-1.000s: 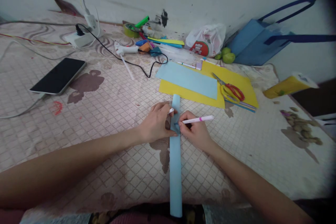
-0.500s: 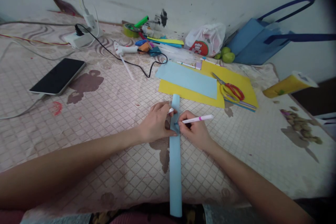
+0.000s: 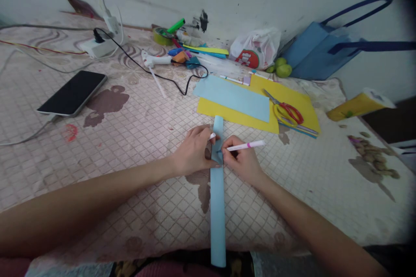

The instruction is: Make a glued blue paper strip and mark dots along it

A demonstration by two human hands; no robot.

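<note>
A long light blue paper strip (image 3: 217,212) runs from the yellow sheet down past the table's front edge. My left hand (image 3: 193,151) pinches the strip across its upper part, thumb below and fingers above. A small white piece, which looks like a pen cap (image 3: 212,136), sticks out between its fingers. My right hand (image 3: 242,162) is closed around a white felt-tip pen (image 3: 250,145) with a pink band. The pen's tip rests on the strip, between my left thumb and fingers, where a short dark mark shows.
Beyond the strip lie a light blue sheet (image 3: 234,97), yellow sheets (image 3: 302,104) and scissors (image 3: 287,112). A glue gun (image 3: 156,59) with its black cord is behind. A phone (image 3: 73,93) charges at left. Peanuts (image 3: 373,156) and a yellow roll (image 3: 357,104) are at right.
The pen in my right hand has tilted and shifted very slightly. My left hand keeps its hold on the strip; the view has moved a little.
</note>
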